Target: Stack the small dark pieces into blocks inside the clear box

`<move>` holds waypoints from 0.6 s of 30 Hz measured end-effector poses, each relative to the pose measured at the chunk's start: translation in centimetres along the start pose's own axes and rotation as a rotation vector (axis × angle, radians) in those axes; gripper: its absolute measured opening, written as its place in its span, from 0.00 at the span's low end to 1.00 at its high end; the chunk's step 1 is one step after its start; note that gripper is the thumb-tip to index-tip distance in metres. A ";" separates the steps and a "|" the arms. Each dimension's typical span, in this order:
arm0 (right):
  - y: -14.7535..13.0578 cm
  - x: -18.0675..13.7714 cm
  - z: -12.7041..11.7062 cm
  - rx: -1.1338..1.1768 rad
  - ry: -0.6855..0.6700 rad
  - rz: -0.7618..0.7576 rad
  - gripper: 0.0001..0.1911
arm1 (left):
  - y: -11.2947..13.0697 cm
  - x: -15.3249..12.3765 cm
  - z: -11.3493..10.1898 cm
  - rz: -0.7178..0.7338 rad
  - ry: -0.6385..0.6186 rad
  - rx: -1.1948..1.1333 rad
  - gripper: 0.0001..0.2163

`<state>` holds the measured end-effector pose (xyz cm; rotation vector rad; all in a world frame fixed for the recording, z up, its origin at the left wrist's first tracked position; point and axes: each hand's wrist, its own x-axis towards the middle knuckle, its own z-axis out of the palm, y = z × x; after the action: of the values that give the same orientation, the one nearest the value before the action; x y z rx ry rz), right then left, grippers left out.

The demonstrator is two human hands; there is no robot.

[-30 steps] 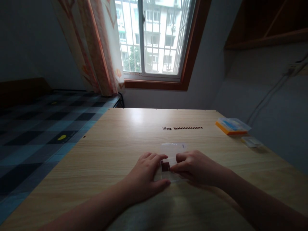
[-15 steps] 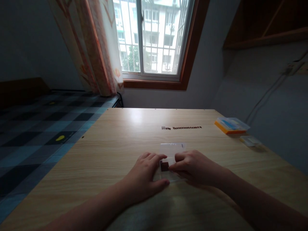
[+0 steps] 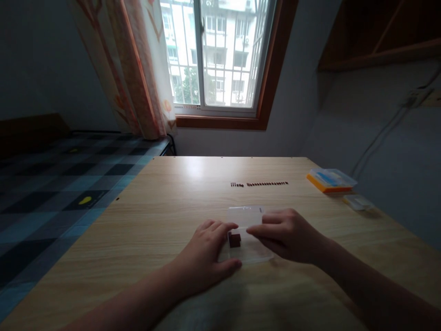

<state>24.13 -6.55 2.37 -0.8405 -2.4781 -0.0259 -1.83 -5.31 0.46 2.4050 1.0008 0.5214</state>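
A clear plastic box lies with its lid laid back on the wooden table. Inside, near its left wall, sits a small dark reddish-brown block. My left hand grips the box from its left side, index finger at the far edge and thumb at the near left corner. Over the right part of the box is my right hand, fingers pinched together and apart from the block. Whether anything tiny is in that pinch is hidden. Beyond the box, small dark pieces form a short row and a longer row.
An orange box with a clear lid and a small clear case rest at the table's right edge. A checked bed lies to the left. The window and curtain are behind the table.
My right hand has drawn back from the block, moving right and slightly up. The left hand stays at the box.
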 end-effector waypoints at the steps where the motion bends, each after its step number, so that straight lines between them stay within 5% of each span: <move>1: 0.4 -0.2 -0.4 -0.002 0.103 0.019 0.11 | 0.0 0.0 0.0 -0.003 -0.003 -0.005 0.27; 5: 3.3 -1.2 -1.3 -0.008 0.338 0.239 0.10 | 0.0 0.1 -0.1 -0.024 -0.016 -0.018 0.27; 12: 7.7 -2.3 0.8 0.094 -0.026 0.516 0.12 | -0.1 0.1 -0.2 -0.053 -0.003 -0.025 0.26; 18: 7.2 -1.7 1.8 0.075 -0.085 0.554 0.12 | 0.0 0.1 -0.3 -0.064 -0.012 -0.023 0.26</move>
<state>28.54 -1.34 -1.03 -1.4863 -2.2199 0.2999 -1.91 -5.14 0.77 2.3451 1.0576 0.4917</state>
